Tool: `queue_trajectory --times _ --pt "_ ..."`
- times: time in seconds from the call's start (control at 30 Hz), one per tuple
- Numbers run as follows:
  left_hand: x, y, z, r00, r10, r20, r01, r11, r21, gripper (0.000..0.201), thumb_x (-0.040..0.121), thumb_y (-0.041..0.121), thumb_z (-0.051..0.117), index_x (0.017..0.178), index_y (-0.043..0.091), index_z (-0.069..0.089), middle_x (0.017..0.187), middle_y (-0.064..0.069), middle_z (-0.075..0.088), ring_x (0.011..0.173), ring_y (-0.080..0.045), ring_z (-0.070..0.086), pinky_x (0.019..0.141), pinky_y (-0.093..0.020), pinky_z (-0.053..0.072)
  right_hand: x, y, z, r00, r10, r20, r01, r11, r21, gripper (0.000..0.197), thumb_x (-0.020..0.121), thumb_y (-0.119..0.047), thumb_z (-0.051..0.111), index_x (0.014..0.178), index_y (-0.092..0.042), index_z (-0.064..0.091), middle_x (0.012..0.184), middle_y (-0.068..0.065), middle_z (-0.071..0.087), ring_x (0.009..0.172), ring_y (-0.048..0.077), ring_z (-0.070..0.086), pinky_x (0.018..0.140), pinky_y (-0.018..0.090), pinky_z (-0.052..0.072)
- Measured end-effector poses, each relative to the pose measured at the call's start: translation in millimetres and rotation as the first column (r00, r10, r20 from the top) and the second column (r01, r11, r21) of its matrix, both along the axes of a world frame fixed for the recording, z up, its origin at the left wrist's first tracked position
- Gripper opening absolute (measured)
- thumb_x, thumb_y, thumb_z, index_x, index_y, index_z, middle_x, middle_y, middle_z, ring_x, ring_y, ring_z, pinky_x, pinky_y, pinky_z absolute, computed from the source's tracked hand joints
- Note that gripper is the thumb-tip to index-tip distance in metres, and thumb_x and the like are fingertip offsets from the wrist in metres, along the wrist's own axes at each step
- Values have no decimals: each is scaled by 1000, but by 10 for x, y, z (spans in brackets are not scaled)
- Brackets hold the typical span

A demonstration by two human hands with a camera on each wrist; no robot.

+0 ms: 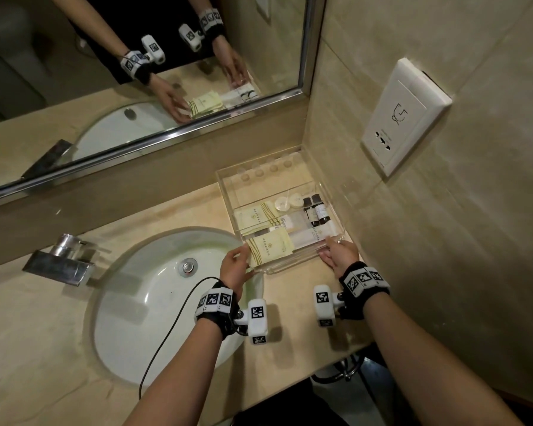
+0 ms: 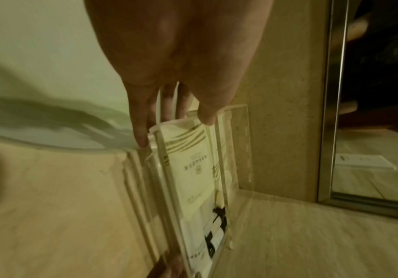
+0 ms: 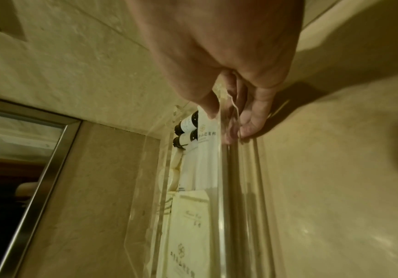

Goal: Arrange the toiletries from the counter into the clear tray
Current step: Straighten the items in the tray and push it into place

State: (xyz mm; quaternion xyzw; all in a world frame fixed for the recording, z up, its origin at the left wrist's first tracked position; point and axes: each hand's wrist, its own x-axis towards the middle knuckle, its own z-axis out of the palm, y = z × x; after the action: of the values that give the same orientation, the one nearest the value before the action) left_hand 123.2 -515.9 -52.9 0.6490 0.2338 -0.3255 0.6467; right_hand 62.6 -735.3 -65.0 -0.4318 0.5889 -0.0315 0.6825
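Note:
The clear tray stands on the counter in the corner by the right wall. Inside lie pale yellow packets, two dark bottles, round soaps and a white tube. My left hand pinches the tray's near left corner, thumb over the rim, fingers outside. My right hand pinches the near right corner the same way. The left wrist view shows the left hand on the tray wall beside a packet. The right wrist view shows the right hand, the tray wall and the bottles.
A white sink with a steel faucet lies left of the tray. A mirror runs along the back wall. A wall socket plate sits on the right wall. A black cable hangs over the sink from my left wrist.

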Motion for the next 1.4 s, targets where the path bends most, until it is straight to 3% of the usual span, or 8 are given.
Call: queue_trajectory --times 0.17,0.3,0.5,0.83,1.0,1.27,1.33,1.4 --pt "-92 -72 -54 992 14 -124 -22 998 -64 44 91 18 63 124 3 38 105 -23 63 80 -35 67 78 -36 59 7 -3 -33 998 -28 65 25 999 46 22 96 -8 59 116 -2 53 88 11 56 95 22 62 97 30 51" --pt "-98 -132 -94 993 52 -110 -58 997 -48 37 92 13 61 119 7 36 94 -12 64 73 -30 67 74 -32 58 -10 -24 -107 997 34 67 -36 999 24 22 95 -1 57 111 -10 46 76 6 52 69 12 58 99 34 51" --pt "41 -186 -128 985 118 -130 -121 992 -20 51 88 23 67 127 4 39 115 -23 62 85 -37 69 84 -41 57 126 -83 -71 994 49 94 -56 996 71 18 94 -2 58 97 -15 46 71 4 49 63 10 56 99 34 52" --pt "309 -334 -180 972 205 -116 -202 979 34 40 86 22 70 107 7 39 109 -20 50 76 -41 64 48 -33 59 322 -110 -97 988 75 135 -84 994 63 11 94 -1 58 99 -8 51 76 5 51 65 10 57 97 33 52" --pt "338 -397 -220 969 228 -97 -221 972 83 57 87 30 68 125 -1 40 103 -14 50 56 -30 63 64 -38 60 357 -102 -96 985 75 153 -82 996 44 12 92 1 60 102 -4 55 82 7 59 71 12 61 85 27 55" --pt "242 -408 -168 990 121 -76 -114 990 88 93 70 29 84 140 14 24 106 -12 59 85 -28 69 83 -39 57 380 -84 -63 982 81 173 -95 993 73 17 92 -1 61 109 0 56 102 14 62 84 13 63 69 17 58" --pt "254 -465 -169 995 90 -40 -82 982 171 103 62 34 88 139 13 23 116 -17 58 92 -27 66 81 -40 56 361 -70 -60 980 80 180 -99 990 97 8 93 -1 60 100 -2 56 94 11 62 83 13 63 76 21 56" --pt "260 -506 -159 998 66 -16 -59 956 287 109 60 40 88 141 8 21 133 -22 49 114 -34 56 96 -47 49 344 -56 -68 979 77 189 -98 989 106 16 93 -1 60 109 0 56 94 11 61 84 13 63 81 24 55"
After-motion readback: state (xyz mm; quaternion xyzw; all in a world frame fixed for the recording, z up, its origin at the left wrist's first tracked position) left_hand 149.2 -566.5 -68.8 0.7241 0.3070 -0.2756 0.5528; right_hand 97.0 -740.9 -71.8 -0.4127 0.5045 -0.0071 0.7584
